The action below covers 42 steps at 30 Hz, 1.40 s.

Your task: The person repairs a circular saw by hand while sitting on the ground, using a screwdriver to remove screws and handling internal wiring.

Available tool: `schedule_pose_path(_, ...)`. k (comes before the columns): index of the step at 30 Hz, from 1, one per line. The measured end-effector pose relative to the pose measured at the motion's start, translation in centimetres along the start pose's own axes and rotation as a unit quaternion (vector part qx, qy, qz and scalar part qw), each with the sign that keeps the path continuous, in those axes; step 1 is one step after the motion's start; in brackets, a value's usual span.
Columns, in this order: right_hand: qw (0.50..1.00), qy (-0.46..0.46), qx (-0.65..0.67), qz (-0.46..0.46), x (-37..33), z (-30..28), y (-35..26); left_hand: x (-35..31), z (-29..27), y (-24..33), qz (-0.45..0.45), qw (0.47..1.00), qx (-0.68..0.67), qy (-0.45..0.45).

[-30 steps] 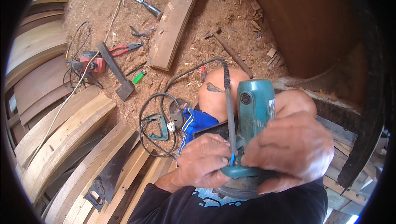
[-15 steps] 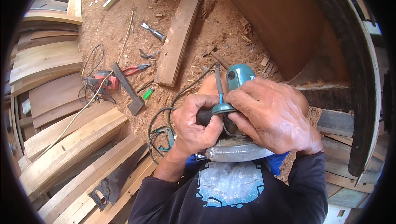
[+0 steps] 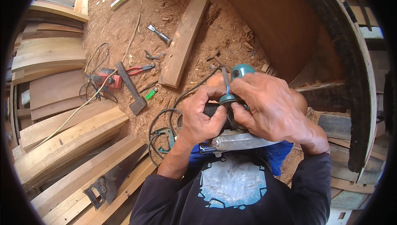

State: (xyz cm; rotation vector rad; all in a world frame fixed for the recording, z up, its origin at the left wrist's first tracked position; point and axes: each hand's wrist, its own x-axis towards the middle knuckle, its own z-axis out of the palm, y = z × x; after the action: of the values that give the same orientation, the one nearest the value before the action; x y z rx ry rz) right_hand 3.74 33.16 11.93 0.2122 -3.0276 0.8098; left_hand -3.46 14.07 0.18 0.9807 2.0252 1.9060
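A teal power saw with a rounded motor housing and a curved metal guard rests on my lap. Above it, my left hand is closed, thumb and forefinger pinching the near edge of a small teal plastic piece. Closed from the other side, my right hand has its fingertips at the same piece and at a thin blue wire. That wire comes out of a grey cable end standing just beyond. The fingers partly cover the contact points and the saw's body.
Sawdust covers the ground, with a dark wooden plank, a hammer, red pliers, a green lighter and a chisel. Stacked boards and a handsaw lie left. A large curved wooden hull-like wall rises right.
The view has shifted slightly. Both hands stay at the teal piece, which has tilted a little, and the saw sits slightly further right in the picture.
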Motion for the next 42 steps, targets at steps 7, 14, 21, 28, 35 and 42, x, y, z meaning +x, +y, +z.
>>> schedule_pose_path(7,0.999,0.045,-0.021,-0.008,0.1,0.8,-0.5,-0.2,-1.0,-0.2,-0.006,0.996,-0.069,-0.056)
schedule_pose_path(14,0.999,0.012,-0.037,0.003,0.0,0.7,-1.2,-0.7,-0.8,0.5,0.02,1.0,-0.008,-0.021)
schedule_pose_path(21,0.996,-0.057,0.058,-0.029,-0.4,-0.8,0.6,-0.9,-0.5,0.9,-0.011,0.999,-0.033,-0.01)
schedule_pose_path(28,0.991,-0.053,0.121,-0.002,-1.3,-1.2,0.4,-1.9,-0.6,0.3,0.017,0.999,-0.048,-0.018)
schedule_pose_path(35,0.993,0.002,0.086,-0.081,-2.7,0.1,-0.6,-2.7,-0.3,-0.3,0.119,0.991,-0.062,0.03)
schedule_pose_path(42,0.994,0.024,0.084,-0.071,-3.5,0.8,-1.4,-3.8,-0.5,-0.8,0.127,0.988,-0.092,0.001)
